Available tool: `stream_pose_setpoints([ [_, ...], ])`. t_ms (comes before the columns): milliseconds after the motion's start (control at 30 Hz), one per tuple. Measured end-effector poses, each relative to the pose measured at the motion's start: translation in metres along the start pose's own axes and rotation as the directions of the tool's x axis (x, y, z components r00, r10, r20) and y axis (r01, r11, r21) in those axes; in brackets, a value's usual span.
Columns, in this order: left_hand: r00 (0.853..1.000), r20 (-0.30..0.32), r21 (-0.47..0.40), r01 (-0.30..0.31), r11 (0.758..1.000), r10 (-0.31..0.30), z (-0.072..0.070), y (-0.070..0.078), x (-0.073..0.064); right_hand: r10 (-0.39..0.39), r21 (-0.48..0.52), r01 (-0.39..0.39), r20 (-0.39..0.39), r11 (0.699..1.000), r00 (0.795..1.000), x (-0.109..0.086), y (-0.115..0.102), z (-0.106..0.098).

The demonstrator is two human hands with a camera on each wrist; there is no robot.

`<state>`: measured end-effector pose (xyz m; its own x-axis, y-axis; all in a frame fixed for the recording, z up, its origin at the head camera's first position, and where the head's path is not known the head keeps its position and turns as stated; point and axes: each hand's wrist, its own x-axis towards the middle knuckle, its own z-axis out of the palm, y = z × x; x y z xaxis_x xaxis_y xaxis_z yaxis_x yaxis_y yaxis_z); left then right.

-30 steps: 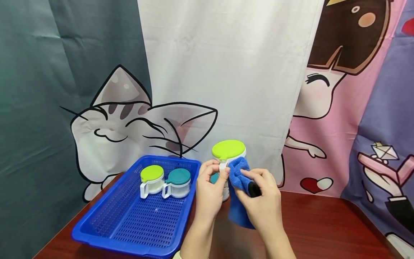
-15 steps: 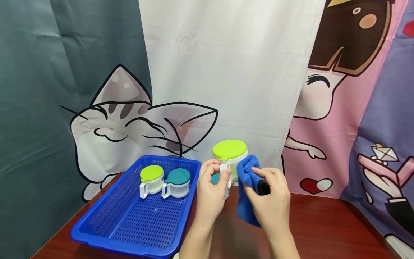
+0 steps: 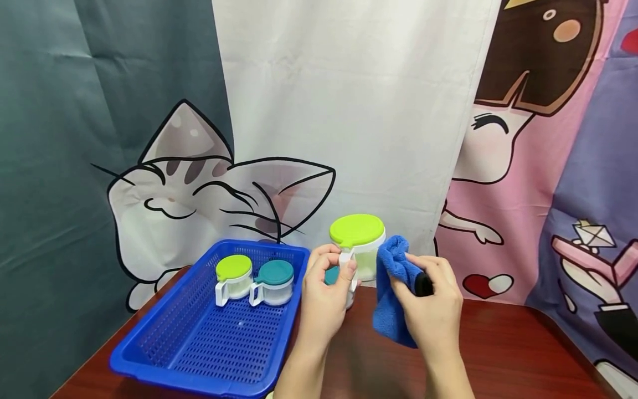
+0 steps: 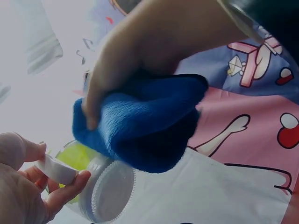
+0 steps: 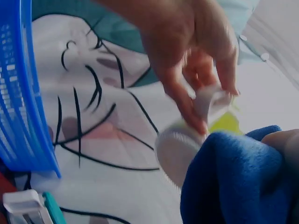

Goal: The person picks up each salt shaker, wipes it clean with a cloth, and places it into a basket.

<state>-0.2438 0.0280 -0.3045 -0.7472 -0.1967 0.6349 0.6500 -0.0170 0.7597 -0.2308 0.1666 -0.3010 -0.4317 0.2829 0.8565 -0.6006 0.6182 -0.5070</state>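
Observation:
In the head view my left hand [image 3: 324,293] pinches the white handle of a seasoning jar [image 3: 368,260] with a lime-green lid, raised above the table. My right hand [image 3: 436,302] grips a bunched blue cloth [image 3: 391,313], just right of the jar and apart from it there; a black piece shows by the fingers. From the left wrist, the cloth [image 4: 149,121] hangs beside the jar's round white base [image 4: 114,191]. In the right wrist view the left hand [image 5: 196,51] holds the jar's handle, and the cloth [image 5: 233,172] partly covers the jar [image 5: 175,151].
A blue plastic basket [image 3: 199,382] stands on the brown table [image 3: 513,343] at the left. Inside it are a green-lidded jar [image 3: 234,277] and a teal-lidded jar [image 3: 274,282]. Another teal-lidded jar [image 3: 331,275] is mostly hidden behind my left hand. Cartoon-printed curtain [image 3: 359,111] hangs behind.
My right hand has drawn the blue cloth off the jar toward the right, uncovering the jar's clear side. The left hand keeps its hold on the handle, nearly still.

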Motion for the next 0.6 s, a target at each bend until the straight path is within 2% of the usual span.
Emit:
stream_pose_setpoints([
  [100, 0.999, -0.018, 0.015, -0.029, 0.999, 0.029, 0.002, -0.002, -0.002, -0.036, -0.001, 0.036, 0.006, 0.999, 0.999, -0.004, -0.007, 0.003],
  [233, 0.998, -0.047, 0.055, -0.032, 0.998, 0.035, 0.001, -0.005, -0.002, -0.115, 0.01, 0.115, 0.061, 0.993, 0.991, -0.012, -0.017, 0.012],
  [367, 0.998, -0.042, 0.052, -0.035, 0.998, 0.037, -0.002, -0.006, -0.001, -0.142, 0.008, 0.142, 0.085, 0.99, 0.986, -0.013, -0.02, 0.013],
  [500, 0.999, -0.012, 0.043, -0.032, 0.999, 0.032, -0.004, -0.004, 0.001, -0.112, 0.011, 0.112, 0.035, 0.994, 0.993, -0.008, -0.015, 0.006],
  [600, 1.0, 0.026, -0.007, -0.008, 1.0, 0.009, -0.005, -0.001, 0.002, -0.061, 0.01, 0.061, 0.001, 0.998, 0.998, -0.002, -0.009, -0.001],
])
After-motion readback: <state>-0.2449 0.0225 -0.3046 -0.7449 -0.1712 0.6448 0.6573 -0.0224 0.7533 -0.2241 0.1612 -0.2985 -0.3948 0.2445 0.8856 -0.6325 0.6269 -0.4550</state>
